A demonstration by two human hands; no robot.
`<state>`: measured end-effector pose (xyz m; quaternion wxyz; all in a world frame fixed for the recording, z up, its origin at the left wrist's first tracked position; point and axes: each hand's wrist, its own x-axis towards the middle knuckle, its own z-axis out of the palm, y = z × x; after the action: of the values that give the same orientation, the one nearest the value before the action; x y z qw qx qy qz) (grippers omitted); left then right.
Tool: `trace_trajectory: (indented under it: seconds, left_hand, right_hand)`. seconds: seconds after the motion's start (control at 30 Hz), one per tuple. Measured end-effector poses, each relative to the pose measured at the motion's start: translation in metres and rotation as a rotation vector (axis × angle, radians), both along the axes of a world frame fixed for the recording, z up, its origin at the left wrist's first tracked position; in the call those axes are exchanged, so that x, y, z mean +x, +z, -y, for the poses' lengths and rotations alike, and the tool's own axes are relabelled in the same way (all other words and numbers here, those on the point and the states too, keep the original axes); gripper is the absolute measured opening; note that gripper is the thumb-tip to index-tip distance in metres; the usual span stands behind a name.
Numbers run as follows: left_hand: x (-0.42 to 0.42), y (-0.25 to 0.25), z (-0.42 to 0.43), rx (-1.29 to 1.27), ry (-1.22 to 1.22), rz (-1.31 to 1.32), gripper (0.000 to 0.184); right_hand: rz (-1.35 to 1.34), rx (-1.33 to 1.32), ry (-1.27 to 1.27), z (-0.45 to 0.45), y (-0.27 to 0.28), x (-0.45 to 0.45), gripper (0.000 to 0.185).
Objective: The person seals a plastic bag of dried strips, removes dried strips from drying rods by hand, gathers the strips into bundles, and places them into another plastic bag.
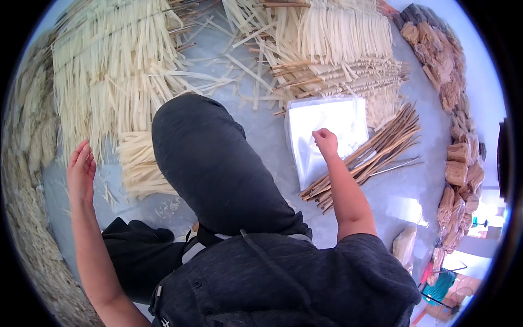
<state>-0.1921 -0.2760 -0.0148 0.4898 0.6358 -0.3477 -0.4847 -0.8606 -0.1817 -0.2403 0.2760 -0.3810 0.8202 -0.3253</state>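
My right hand (327,143) is over a stack of clear plastic bags (348,117) on the floor, its fingertips pinched together. Whether a bag edge is between them I cannot make out. Beside that forearm lies a bundle of thin brown sticks (389,136). On the far left, my left hand (81,171) is raised with fingers loosely extended and nothing visible in it. Nearest to it are long pale flat strips (98,92) hanging in rows over sticks. A shorter bunch of pale strips (141,163) lies beside my bent knee.
More pale strips (338,32) on sticks (305,73) lie at the back right. Loose strips are scattered on the grey floor (218,71). Brown plastic-wrapped packs (457,163) line the right side. A heap of fibrous pale material (27,141) borders the left.
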Motion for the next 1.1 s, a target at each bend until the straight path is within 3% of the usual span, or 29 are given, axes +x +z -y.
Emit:
trace_trajectory:
  seconds: [0.17,0.33,0.4,0.47,0.53,0.63,0.67,0.73,0.8,0.87,0.93,1.03,1.1]
  left_hand:
    - [-0.008,0.006,-0.009,-0.002,-0.019,-0.005,0.029]
    - [-0.015,-0.001,-0.017,-0.015,-0.039,-0.038,0.027]
    - [-0.027,0.006,-0.021,-0.005,-0.049,-0.035,0.026]
    - [-0.034,0.012,-0.025,-0.046,-0.085,-0.063,0.027]
    - [-0.038,0.018,-0.027,-0.085,-0.115,-0.111,0.026]
    - [-0.042,0.032,-0.034,-0.127,-0.084,-0.226,0.038]
    - [-0.039,0.036,-0.036,-0.140,-0.044,-0.222,0.038]
    - [-0.027,0.043,-0.045,-0.128,-0.018,-0.474,0.045]
    - [-0.004,0.037,-0.055,-0.173,-0.030,-0.453,0.048]
    - [0.008,0.034,-0.066,-0.153,0.017,-0.238,0.053]
    - [0.018,0.041,-0.076,-0.117,0.059,-0.263,0.050]
    - [0.031,0.051,-0.084,0.024,0.055,-0.355,0.043]
    - [0.035,0.047,-0.089,0.135,0.029,-0.433,0.040]
  right_hand:
    - [-0.109,-0.346,0.003,0.030,0.032,0.006,0.023]
    - [-0.096,-0.435,0.206,0.097,0.142,0.070,0.022]
    - [-0.269,-0.573,0.469,0.133,0.195,0.120,0.021]
    - [-0.124,-0.657,0.760,0.177,0.230,0.172,0.019]
    - [0.035,-0.539,1.050,0.186,0.294,0.256,0.017]
    - [0.378,-0.353,1.446,0.186,0.337,0.372,0.018]
    - [0.419,-0.254,1.587,0.183,0.342,0.405,0.018]
    - [0.350,-0.176,1.781,0.174,0.337,0.457,0.018]
    - [0.269,-0.095,1.965,0.161,0.329,0.494,0.018]
    - [0.003,-0.243,2.007,0.146,0.318,0.517,0.016]
    - [-0.003,-0.311,2.037,0.137,0.308,0.530,0.015]
    - [-0.351,-0.471,2.114,0.130,0.297,0.530,0.013]
    - [-0.418,-0.510,2.165,0.124,0.287,0.530,0.012]
